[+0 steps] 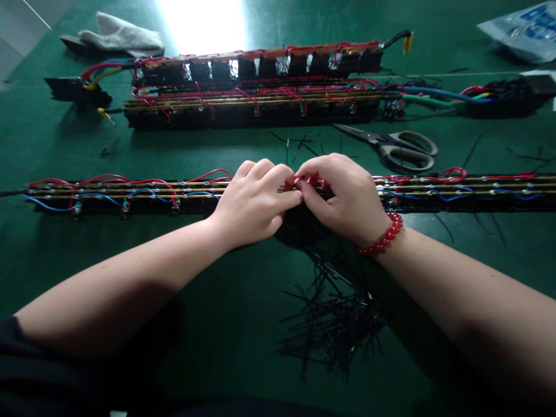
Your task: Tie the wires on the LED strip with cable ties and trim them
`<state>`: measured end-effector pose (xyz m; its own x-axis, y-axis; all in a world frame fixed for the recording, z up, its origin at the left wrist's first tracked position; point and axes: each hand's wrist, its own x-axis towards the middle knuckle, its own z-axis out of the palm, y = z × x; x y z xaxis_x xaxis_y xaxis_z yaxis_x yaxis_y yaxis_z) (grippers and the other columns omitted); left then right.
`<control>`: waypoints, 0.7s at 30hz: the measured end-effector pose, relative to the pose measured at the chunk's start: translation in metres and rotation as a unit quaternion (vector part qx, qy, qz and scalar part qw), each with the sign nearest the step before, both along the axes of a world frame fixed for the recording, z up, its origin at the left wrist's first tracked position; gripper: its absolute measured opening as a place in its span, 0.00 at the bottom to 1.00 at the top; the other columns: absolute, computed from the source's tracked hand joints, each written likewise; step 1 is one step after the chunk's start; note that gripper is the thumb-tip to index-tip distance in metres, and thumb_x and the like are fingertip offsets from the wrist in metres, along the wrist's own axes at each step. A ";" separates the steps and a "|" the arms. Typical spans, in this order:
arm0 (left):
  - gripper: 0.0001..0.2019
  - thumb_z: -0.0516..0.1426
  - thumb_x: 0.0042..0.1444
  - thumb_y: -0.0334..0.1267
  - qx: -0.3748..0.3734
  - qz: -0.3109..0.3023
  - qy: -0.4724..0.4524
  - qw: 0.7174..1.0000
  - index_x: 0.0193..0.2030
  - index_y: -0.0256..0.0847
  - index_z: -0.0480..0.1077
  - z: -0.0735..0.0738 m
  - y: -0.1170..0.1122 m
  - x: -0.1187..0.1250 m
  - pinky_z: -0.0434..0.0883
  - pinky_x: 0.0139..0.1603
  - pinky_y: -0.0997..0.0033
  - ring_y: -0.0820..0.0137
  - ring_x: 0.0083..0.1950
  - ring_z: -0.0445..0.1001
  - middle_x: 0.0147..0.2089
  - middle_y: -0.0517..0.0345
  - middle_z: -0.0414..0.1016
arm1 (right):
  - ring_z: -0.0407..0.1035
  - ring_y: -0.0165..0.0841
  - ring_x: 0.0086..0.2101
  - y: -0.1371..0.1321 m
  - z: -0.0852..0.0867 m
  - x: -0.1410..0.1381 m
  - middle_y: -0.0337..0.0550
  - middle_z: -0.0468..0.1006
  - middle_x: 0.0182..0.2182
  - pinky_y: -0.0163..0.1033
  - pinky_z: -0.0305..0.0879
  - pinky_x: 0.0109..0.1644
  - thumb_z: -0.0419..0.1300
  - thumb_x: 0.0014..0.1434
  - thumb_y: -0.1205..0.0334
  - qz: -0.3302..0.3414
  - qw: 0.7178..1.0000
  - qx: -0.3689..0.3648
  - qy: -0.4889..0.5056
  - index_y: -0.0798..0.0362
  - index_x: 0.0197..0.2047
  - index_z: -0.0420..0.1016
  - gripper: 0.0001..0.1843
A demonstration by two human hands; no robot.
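A long black strip with brass rails and red and blue wires (200, 190) lies across the table. My left hand (256, 200) rests over its middle, fingers bent and thumb side pressed close to the rails. Right beside it, my right hand (343, 194), with a red bead bracelet at the wrist, pinches thumb and forefinger together just above the strip. Both sets of fingertips meet there, and whatever small thing they grip is hidden. In front of the hands, a loose pile of black cable ties (334, 324) lies on the green table (217, 324).
Scissors (403, 147) lie beyond my right hand, among scattered black tie pieces (299, 142). Farther back are two wired assemblies (260, 66) with cable ends. A grey cloth (125, 35) lies at back left, a plastic bag (521, 32) at back right.
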<state>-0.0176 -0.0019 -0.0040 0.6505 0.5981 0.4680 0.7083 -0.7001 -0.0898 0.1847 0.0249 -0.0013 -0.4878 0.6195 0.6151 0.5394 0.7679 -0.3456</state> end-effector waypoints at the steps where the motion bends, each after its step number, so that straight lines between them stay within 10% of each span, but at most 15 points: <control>1: 0.11 0.57 0.57 0.30 0.001 -0.002 -0.001 1.000 0.44 0.46 0.76 0.000 0.000 0.000 0.66 0.47 0.53 0.56 0.51 0.66 0.50 0.51 0.72 | 0.72 0.36 0.36 0.000 0.000 0.000 0.43 0.81 0.35 0.43 0.67 0.40 0.58 0.65 0.66 0.001 1.000 0.001 0.000 0.52 0.40 0.74 0.04; 21: 0.11 0.57 0.57 0.30 0.008 -0.009 -0.003 1.000 0.45 0.45 0.76 -0.001 0.001 -0.002 0.66 0.47 0.53 0.57 0.50 0.66 0.50 0.51 0.72 | 0.73 0.37 0.38 0.000 -0.001 0.000 0.44 0.81 0.37 0.43 0.67 0.42 0.56 0.65 0.65 0.008 1.000 0.002 -0.004 0.52 0.41 0.74 0.05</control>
<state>-0.0193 -0.0008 -0.0049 0.6583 0.5786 0.4815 0.6961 -0.7114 -0.0968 0.1847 0.0245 -0.0019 -0.5023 0.6096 0.6133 0.5305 0.7773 -0.3381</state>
